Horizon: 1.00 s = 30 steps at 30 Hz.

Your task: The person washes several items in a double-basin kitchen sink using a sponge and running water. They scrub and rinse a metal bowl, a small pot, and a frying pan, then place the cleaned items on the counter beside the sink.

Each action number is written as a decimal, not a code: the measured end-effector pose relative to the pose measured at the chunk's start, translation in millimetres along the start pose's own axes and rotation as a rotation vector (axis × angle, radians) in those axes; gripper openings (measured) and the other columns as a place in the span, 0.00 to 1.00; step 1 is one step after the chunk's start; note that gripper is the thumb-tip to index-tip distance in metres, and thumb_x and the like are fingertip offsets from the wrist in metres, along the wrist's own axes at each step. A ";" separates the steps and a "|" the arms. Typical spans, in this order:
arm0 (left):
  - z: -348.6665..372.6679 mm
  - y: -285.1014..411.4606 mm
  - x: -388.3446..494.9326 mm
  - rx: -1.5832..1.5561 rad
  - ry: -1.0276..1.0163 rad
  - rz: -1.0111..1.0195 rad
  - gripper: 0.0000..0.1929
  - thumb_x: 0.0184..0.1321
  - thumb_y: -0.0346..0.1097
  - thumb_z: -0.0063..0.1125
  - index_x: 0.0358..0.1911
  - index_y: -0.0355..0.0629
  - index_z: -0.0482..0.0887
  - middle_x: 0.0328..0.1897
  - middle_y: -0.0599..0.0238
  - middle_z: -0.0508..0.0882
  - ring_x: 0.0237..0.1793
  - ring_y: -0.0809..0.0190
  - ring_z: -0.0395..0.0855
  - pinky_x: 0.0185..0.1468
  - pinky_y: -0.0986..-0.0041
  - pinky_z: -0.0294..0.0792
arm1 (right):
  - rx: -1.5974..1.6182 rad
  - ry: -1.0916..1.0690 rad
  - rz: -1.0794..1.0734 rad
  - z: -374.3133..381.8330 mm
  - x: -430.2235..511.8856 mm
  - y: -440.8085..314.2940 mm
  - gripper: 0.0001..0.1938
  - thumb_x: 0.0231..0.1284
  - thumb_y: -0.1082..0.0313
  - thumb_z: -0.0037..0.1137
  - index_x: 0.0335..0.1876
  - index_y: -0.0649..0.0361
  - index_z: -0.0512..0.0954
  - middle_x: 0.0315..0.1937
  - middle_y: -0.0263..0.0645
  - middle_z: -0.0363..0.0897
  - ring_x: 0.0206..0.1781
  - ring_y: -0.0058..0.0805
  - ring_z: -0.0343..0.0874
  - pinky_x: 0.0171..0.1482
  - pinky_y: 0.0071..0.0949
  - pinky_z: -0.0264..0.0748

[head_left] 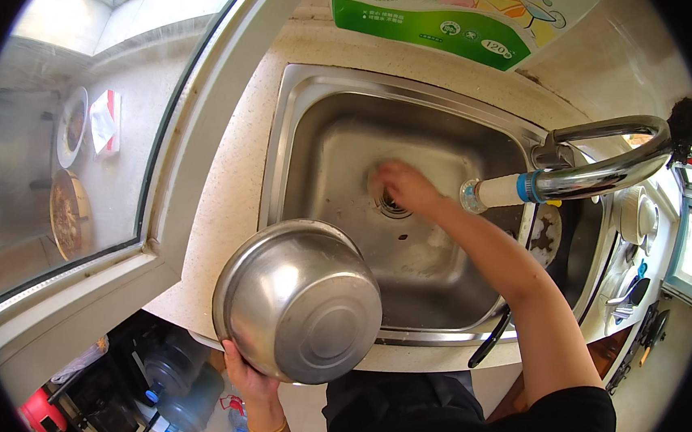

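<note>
My left hand (246,370) grips a stainless steel bowl (304,298) by its rim. The bowl is tipped, its base facing me, and overlaps the near left corner of a steel sink (339,131). Inside the sink, my right hand (401,187) is blurred by motion beside the drain (395,205) and partly covers it; whether its fingers hold anything cannot be made out. A small dark scrap (403,236) lies on the sink floor near the drain. To the right of that hand, a curved chrome faucet (611,177) ends in a filter nozzle (496,192).
A large printed pack (464,12) stands behind the sink. An open window frame (194,149) juts over the counter at left. A black handle (491,337) crosses the sink's front edge. Bowls (632,215) and utensils (630,297) sit at right; water jugs (190,405) stand below left.
</note>
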State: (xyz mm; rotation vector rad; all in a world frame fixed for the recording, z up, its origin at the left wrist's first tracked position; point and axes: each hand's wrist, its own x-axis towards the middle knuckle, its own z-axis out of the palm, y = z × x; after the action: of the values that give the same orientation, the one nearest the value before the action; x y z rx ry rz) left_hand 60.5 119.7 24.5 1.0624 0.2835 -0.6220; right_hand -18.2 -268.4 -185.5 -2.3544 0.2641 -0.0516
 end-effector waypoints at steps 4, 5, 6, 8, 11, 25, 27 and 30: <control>5.0 -4.6 1.7 0.009 0.005 -0.031 0.23 0.73 0.48 0.41 0.59 0.37 0.73 0.60 0.59 0.79 0.58 0.58 0.77 0.64 0.63 0.67 | -0.222 0.281 0.018 -21.3 37.8 22.6 0.14 0.51 0.77 0.51 0.44 0.54 0.81 0.45 0.39 0.76 0.52 0.44 0.74 0.52 0.41 0.73; 11.4 -4.9 1.7 0.029 0.006 -0.020 0.23 0.73 0.48 0.41 0.59 0.37 0.73 0.60 0.59 0.79 0.58 0.59 0.78 0.63 0.63 0.67 | -0.236 0.303 0.030 -12.5 35.5 30.4 0.15 0.52 0.77 0.51 0.45 0.54 0.80 0.46 0.39 0.76 0.52 0.44 0.74 0.52 0.41 0.73; 13.7 -4.5 0.5 0.050 0.015 -0.005 0.22 0.73 0.47 0.41 0.59 0.37 0.73 0.60 0.59 0.79 0.57 0.59 0.78 0.63 0.64 0.67 | -0.216 0.315 0.057 2.8 27.0 32.3 0.15 0.52 0.77 0.51 0.45 0.54 0.80 0.47 0.39 0.76 0.52 0.43 0.74 0.52 0.41 0.73; 7.3 -4.7 -1.9 0.029 -0.006 -0.005 0.22 0.73 0.47 0.41 0.59 0.37 0.73 0.59 0.59 0.79 0.57 0.59 0.78 0.62 0.65 0.68 | -0.188 0.335 0.101 27.9 -2.2 25.7 0.15 0.53 0.76 0.51 0.46 0.53 0.80 0.48 0.38 0.75 0.52 0.43 0.74 0.51 0.41 0.74; -3.5 -4.5 -3.0 0.023 -0.008 0.012 0.22 0.73 0.47 0.42 0.59 0.36 0.73 0.58 0.58 0.79 0.56 0.60 0.78 0.61 0.66 0.69 | -0.021 -0.136 0.228 24.6 -52.2 8.3 0.19 0.53 0.77 0.54 0.50 0.48 0.80 0.51 0.39 0.76 0.56 0.42 0.72 0.55 0.40 0.74; 2.7 -2.2 -6.9 -0.015 -0.071 0.037 0.23 0.73 0.48 0.40 0.59 0.37 0.74 0.60 0.60 0.79 0.59 0.60 0.76 0.64 0.65 0.66 | -0.174 0.429 0.428 20.5 -60.8 32.3 0.17 0.51 0.77 0.55 0.49 0.56 0.77 0.48 0.42 0.72 0.57 0.46 0.70 0.60 0.39 0.69; 6.5 -3.5 -5.8 -0.075 -0.111 0.018 0.24 0.73 0.49 0.39 0.60 0.38 0.73 0.61 0.60 0.78 0.60 0.60 0.75 0.65 0.64 0.64 | -0.097 0.396 0.354 20.3 -66.1 24.2 0.15 0.50 0.76 0.56 0.46 0.56 0.78 0.46 0.43 0.75 0.52 0.46 0.72 0.54 0.39 0.71; 19.5 4.2 -4.5 -0.058 -0.114 0.011 0.24 0.73 0.50 0.38 0.61 0.38 0.73 0.61 0.60 0.78 0.62 0.59 0.74 0.66 0.64 0.63 | 0.407 0.747 0.426 20.5 -82.2 98.8 0.13 0.50 0.75 0.57 0.44 0.57 0.78 0.46 0.45 0.76 0.50 0.45 0.75 0.52 0.39 0.72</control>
State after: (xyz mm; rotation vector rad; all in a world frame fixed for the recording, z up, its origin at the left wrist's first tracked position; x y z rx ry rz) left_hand 58.0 105.5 39.0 0.9687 0.1955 -0.6584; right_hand -113.5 -306.2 -265.8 -1.7455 1.0038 -0.7121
